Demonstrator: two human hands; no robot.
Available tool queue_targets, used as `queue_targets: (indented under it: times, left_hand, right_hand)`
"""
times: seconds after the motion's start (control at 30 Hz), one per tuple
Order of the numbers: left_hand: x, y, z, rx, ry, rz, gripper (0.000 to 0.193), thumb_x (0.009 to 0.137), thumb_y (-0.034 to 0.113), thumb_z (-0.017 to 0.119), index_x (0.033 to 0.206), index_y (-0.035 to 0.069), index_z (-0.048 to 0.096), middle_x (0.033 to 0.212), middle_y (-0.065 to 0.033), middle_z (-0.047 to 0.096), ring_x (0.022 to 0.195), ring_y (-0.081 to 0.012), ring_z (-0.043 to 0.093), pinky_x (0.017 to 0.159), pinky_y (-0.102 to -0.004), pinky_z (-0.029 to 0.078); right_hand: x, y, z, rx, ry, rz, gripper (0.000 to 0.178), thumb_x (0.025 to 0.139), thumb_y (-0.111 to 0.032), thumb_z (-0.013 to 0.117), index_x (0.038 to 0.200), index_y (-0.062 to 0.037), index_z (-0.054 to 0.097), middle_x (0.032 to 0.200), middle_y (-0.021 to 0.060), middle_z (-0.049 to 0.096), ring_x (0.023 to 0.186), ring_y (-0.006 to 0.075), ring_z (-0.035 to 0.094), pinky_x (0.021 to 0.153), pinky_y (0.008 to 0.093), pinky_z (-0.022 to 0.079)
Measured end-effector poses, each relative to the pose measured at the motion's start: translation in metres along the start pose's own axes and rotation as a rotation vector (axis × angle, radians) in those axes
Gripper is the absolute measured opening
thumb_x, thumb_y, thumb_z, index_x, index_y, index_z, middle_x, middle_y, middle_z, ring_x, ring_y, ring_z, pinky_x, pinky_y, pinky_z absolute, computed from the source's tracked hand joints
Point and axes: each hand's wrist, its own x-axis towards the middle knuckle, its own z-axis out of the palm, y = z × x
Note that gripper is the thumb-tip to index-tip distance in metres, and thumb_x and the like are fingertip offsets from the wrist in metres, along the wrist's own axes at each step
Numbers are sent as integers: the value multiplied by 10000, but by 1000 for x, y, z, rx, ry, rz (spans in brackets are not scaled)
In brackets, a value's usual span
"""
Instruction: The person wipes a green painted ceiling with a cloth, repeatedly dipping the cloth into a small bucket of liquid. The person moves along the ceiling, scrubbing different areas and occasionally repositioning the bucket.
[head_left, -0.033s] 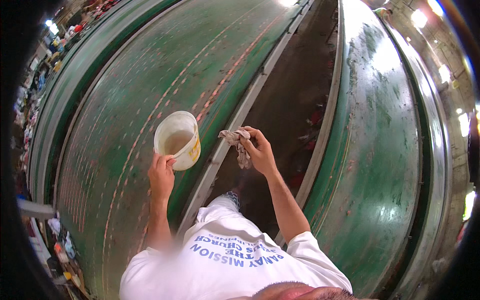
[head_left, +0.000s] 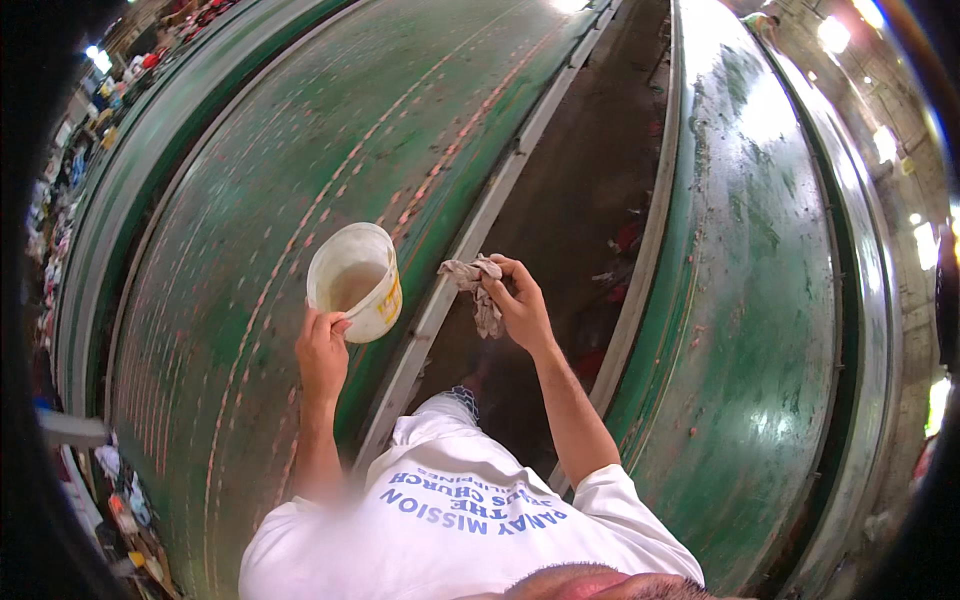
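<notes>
My left hand (head_left: 322, 345) grips the lower left rim of a white plastic bucket (head_left: 378, 318) with yellow marking on its side. The bucket is tilted so its mouth shows. Something greyish-brown lies at its bottom, and I cannot tell if it is liquid. Over the dark walkway, my right hand (head_left: 520, 300) pinches a crumpled, dirty pale rag (head_left: 485, 290) between thumb and fingers. The rag hangs to the right of the bucket, apart from it. Below the bucket stretches a long green table (head_left: 250, 200) with rows of pinkish marks.
A second long green table (head_left: 760, 300), glossy and wet-looking, runs along the right. Between the two lies a dark, narrow walkway (head_left: 560, 200) bordered by pale raised edges (head_left: 480, 225). Mixed clutter (head_left: 110, 90) lines the far left. Another person (head_left: 762, 25) is at the far right.
The tables and walkway edges have shifted slightly in the view. Both hands, the bucket and the rag keep almost the same position.
</notes>
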Motion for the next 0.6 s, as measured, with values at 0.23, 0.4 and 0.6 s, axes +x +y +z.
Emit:
queue_targets:
  times: [0.23, 0.4, 0.6]
  left_hand:
    - [142, 59, 113, -277, -47, -8, 96, 933, 44, 788, 994, 37, 713, 944, -128, 673, 878, -361, 694, 731, -435, 548]
    - [278, 136, 187, -283, -59, 246, 84, 930, 15, 787, 978, 36, 722, 871, -107, 647, 784, -284, 675, 687, -388, 540]
    - [417, 200, 311, -443, -162, 355, 162, 867, -11, 826, 992, 54, 746, 858, -105, 655, 797, -301, 682, 690, -397, 535]
  right_hand:
    - [151, -30, -141, -90, 114, -113, 146, 1041, -103, 697, 987, -16, 594, 1526, 160, 602, 1089, 117, 656, 916, 299, 532]
    - [254, -84, -230, 29, 104, -109, 85, 976, -16, 681, 946, -35, 604, 1438, 133, 661, 1079, 102, 638, 918, 277, 511]
    - [359, -102, -332, 66, 242, -175, 98, 1002, -22, 705, 976, -46, 614, 1202, 51, 662, 939, 52, 568, 828, 247, 477]
